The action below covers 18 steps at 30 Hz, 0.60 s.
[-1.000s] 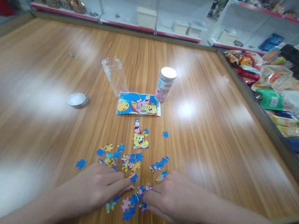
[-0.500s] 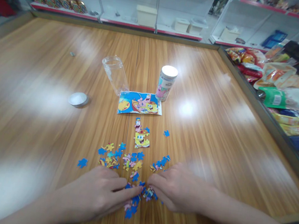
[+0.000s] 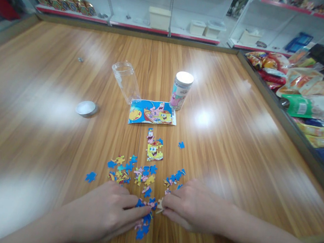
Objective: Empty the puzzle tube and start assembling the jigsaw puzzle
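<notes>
My left hand [image 3: 109, 209] rests low over the table, its index finger stretched out onto a heap of blue and pink puzzle pieces [image 3: 142, 232]. Across from it, my right hand [image 3: 187, 204] is closed in a pinch, and pale beige puzzle pieces [image 3: 160, 206] show at its fingertips. Several loose pieces [image 3: 119, 176] are spread beyond the hands. A partly joined puzzle section [image 3: 154, 151] with a yellow cartoon face lies farther up. Behind that is the picture card [image 3: 154, 113]. Palms and some fingertips are hidden.
A clear open tube [image 3: 127, 81] and a lidded printed canister [image 3: 181, 92] stand behind the card. A silver lid [image 3: 86, 108] lies to the left. Single blue pieces [image 3: 91, 176] lie apart. Packaged goods [image 3: 307, 102] line the right edge; shelves are beyond.
My right hand has drawn slightly right, and the patterned pieces at its fingertips have given way to beige ones. My left hand stays nearly in place.
</notes>
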Available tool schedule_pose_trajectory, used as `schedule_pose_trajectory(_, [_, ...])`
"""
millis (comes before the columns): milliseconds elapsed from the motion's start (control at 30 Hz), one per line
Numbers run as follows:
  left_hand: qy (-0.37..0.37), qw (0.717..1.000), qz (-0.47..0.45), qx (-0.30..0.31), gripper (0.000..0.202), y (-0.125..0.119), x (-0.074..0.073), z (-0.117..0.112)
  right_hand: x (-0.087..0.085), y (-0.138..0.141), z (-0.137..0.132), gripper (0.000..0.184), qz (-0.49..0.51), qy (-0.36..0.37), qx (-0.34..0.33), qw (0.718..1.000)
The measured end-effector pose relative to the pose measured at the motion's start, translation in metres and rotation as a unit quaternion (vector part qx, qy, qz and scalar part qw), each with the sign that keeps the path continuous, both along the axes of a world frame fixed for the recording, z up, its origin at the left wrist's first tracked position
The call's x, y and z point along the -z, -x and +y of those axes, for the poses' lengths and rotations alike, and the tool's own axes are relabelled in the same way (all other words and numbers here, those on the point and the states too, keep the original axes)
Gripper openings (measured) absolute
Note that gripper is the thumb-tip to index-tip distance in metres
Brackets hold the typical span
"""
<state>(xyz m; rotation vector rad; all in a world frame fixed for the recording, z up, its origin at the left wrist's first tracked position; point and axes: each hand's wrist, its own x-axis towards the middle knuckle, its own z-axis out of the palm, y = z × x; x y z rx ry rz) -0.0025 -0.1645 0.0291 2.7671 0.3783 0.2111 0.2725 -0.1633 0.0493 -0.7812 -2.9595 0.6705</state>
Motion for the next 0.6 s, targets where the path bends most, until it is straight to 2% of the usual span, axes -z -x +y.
schedule_pose_trajectory(167, [0.002,1.000,0.000,-0.006,0.027,0.000,0.000,-0.001,-0.001,0.001,0.001,0.019,0.017,0.047,0.078,0.996])
schedule_pose_trajectory(267, [0.000,1.000,-0.019,-0.009,0.021,0.002,-0.002,-0.001,-0.001,0.000,0.001,0.018,0.009,0.028,0.136,0.990])
schedule_pose_trajectory(333, [0.002,0.999,-0.035,-0.012,0.017,0.004,-0.003,0.000,0.000,-0.001,0.000,0.016,0.011,0.020,0.121,0.992])
schedule_pose_trajectory(467, [-0.002,0.999,-0.038,-0.033,0.015,0.011,-0.004,0.003,0.000,-0.002,-0.002,0.017,-0.005,0.023,0.049,0.999])
schedule_pose_trajectory(600, [-0.004,0.999,-0.027,-0.041,0.017,0.013,-0.004,0.005,0.002,-0.001,-0.003,0.016,-0.015,0.011,0.034,0.999])
